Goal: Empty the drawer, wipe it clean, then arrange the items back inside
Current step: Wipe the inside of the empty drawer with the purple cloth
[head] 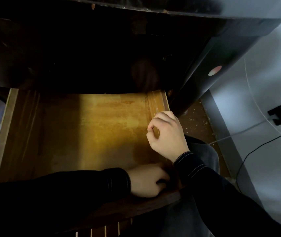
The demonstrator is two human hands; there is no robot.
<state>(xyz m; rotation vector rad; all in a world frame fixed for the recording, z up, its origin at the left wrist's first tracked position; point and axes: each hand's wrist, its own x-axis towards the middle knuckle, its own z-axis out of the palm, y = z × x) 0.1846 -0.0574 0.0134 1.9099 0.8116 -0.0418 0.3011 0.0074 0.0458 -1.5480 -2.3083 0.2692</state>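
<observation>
fingers (157,119) curl over the drawer's (92,127) stained amber floor.

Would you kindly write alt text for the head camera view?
A person's left hand reaches into the front right corner of an open wooden drawer, fingers curled; the right hand hovers curled over its right wall. No items show on its lit floor.

The rear of the drawer (88,127) is lost in shadow under the dark cabinet (85,48). The fingertips of the left hand (146,181) lie in the dim near-right corner, so any grip there cannot be told. Whether the curled fingers of the right hand (166,134) pinch anything is too small to see.
</observation>
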